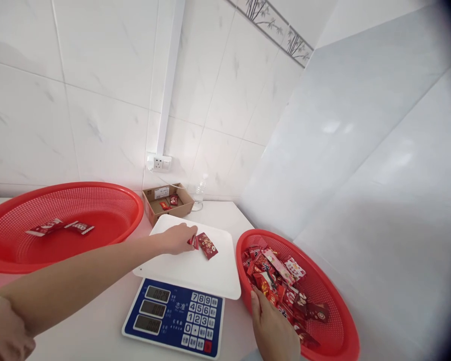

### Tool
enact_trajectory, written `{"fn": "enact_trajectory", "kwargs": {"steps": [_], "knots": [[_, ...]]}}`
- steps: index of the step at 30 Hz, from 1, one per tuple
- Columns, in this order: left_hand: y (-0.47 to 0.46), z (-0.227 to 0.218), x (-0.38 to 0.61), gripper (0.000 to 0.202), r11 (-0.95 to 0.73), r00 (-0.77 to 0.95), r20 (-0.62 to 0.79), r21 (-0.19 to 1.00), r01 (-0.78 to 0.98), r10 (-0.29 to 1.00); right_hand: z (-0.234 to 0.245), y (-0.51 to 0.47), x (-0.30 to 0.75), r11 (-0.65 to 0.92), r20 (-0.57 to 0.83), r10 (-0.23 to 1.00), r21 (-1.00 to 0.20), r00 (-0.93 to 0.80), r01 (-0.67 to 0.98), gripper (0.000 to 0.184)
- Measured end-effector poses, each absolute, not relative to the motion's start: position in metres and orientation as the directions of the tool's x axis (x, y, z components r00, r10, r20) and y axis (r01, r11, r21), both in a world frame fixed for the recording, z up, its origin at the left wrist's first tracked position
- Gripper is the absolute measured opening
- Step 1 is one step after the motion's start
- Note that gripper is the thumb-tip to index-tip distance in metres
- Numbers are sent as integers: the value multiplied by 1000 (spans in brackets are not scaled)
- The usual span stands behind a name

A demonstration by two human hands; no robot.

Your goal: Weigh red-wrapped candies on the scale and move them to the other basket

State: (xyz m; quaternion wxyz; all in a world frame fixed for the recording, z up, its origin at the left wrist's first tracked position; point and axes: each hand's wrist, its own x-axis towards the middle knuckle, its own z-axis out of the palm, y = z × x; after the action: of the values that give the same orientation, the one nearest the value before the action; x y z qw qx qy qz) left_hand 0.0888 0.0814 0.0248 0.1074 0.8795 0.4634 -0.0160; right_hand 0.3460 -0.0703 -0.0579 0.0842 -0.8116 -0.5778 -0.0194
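Note:
My left hand (178,238) reaches across from the left, its fingers pinched on a small red candy packet (193,241) over the white pan (216,276) of a digital scale. Just right of the fingertips, a dark red patterned packet (208,245) lies flat on the pan. My right hand (274,326) is closed on the near left rim of a red perforated basket (338,313), thumb up; its other fingers are largely hidden. Inside that basket is a heap of red and pink candy packets (270,281). The scale's blue keypad panel (173,318) faces me with its displays lit.
A wide red basket (108,193) at left holds two packets (78,227). Behind the scale stand a small cardboard box (152,213) with red packets and a clear bottle (200,190). Tiled walls rise behind and right. A skin-coloured shape at bottom left is cut off.

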Motion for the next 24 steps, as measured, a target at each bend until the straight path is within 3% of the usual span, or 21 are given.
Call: {"fn": "enact_trajectory", "kwargs": {"steps": [6, 12, 19, 24], "knots": [[85, 21, 131, 35, -671, 677, -113, 88, 736, 728, -54, -70, 342, -350, 104, 929, -73, 356, 934, 49], [90, 17, 140, 30, -671, 668, -78, -16, 741, 740, -57, -72, 343, -331, 148, 931, -39, 333, 943, 48], [88, 37, 79, 27, -576, 576, 26, -7, 818, 817, -54, -70, 343, -337, 104, 934, -75, 343, 939, 50], [88, 40, 68, 27, -631, 633, -17, 54, 774, 774, -53, -71, 343, -360, 92, 926, -76, 366, 930, 51]]}}
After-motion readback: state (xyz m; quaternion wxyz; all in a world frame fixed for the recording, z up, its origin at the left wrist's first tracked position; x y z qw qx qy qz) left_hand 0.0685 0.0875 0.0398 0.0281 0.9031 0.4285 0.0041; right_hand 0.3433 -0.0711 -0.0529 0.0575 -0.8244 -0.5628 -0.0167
